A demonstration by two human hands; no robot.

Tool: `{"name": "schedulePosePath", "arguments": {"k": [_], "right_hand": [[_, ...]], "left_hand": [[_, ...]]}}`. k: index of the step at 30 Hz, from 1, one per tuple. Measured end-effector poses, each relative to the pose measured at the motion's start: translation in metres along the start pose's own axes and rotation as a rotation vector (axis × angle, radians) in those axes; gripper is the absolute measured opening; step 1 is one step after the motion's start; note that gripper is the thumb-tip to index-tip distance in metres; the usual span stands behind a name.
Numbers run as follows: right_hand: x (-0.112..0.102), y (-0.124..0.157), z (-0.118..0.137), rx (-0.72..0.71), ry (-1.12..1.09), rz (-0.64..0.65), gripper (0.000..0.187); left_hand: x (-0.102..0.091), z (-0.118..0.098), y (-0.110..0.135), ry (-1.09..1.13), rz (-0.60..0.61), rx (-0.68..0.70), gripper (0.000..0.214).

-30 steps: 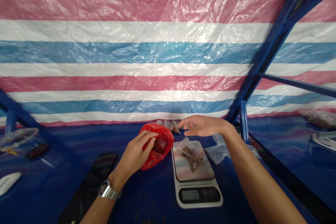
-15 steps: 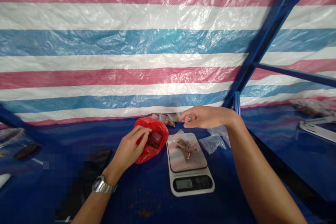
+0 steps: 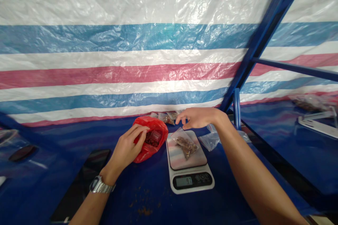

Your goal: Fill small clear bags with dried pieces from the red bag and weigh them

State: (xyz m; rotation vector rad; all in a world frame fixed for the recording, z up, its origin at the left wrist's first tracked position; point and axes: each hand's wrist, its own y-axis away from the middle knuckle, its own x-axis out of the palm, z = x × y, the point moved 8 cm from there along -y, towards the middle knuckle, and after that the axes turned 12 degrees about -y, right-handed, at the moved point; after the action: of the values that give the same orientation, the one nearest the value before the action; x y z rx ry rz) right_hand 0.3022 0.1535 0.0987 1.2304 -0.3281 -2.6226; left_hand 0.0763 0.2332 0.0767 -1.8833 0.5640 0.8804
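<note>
My left hand (image 3: 131, 144), a watch on its wrist, grips the near rim of a red plastic bag (image 3: 148, 154). Inside the bag lie dark reddish-brown bits and a small clear plastic container (image 3: 155, 136). A white digital scale (image 3: 173, 179) stands to the right of the bag. On its plate rests a clear zip bag (image 3: 186, 146) of brown dried pieces, and the display appears to read 9.7. My right hand (image 3: 196, 117) hovers above the far edge of the scale, fingers loosely curled and apart, holding nothing.
Several small filled bags (image 3: 167, 118) lie behind the scale. Empty clear bags (image 3: 210, 141) are to its right. A black phone (image 3: 79, 186) lies at left, with brown crumbs (image 3: 144, 211) in front. A blue metal frame (image 3: 237, 81) rises at right before a striped tarp (image 3: 118, 38).
The scale's reading has changed from about 0.0 to about 9.7. My right hand has shifted slightly left over the scale. My left hand still grips the red bag.
</note>
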Motion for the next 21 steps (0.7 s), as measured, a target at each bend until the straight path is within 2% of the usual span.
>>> {"name": "schedulePosePath", "arguments": {"k": [4,7,10,12,16,19,21], "right_hand": [[0.009,-0.012,-0.004,-0.004,0.047,0.023,0.046],[0.015,-0.015,-0.005,0.011,0.065,0.078,0.035],[0.015,-0.011,0.002,-0.008,0.031,0.102,0.024],[0.013,-0.005,0.016,-0.089,-0.022,0.098,0.018],[0.011,0.005,0.059,-0.341,-0.17,0.05,0.009],[0.014,0.0,0.088,-0.485,-0.301,-0.093,0.009],[0.02,-0.009,0.1,-0.526,-0.355,-0.199,0.009]], "left_hand": [[-0.007,0.001,-0.001,0.01,-0.032,-0.025,0.023],[-0.011,0.004,-0.001,0.046,-0.037,-0.088,0.023],[-0.011,0.007,-0.001,0.123,0.014,-0.156,0.025],[-0.007,0.005,-0.002,0.187,0.099,-0.186,0.026],[-0.002,-0.009,-0.001,0.375,0.26,-0.211,0.032],[0.0,-0.02,-0.002,0.6,0.307,-0.211,0.062],[0.004,-0.023,-0.002,0.712,0.332,-0.211,0.067]]}}
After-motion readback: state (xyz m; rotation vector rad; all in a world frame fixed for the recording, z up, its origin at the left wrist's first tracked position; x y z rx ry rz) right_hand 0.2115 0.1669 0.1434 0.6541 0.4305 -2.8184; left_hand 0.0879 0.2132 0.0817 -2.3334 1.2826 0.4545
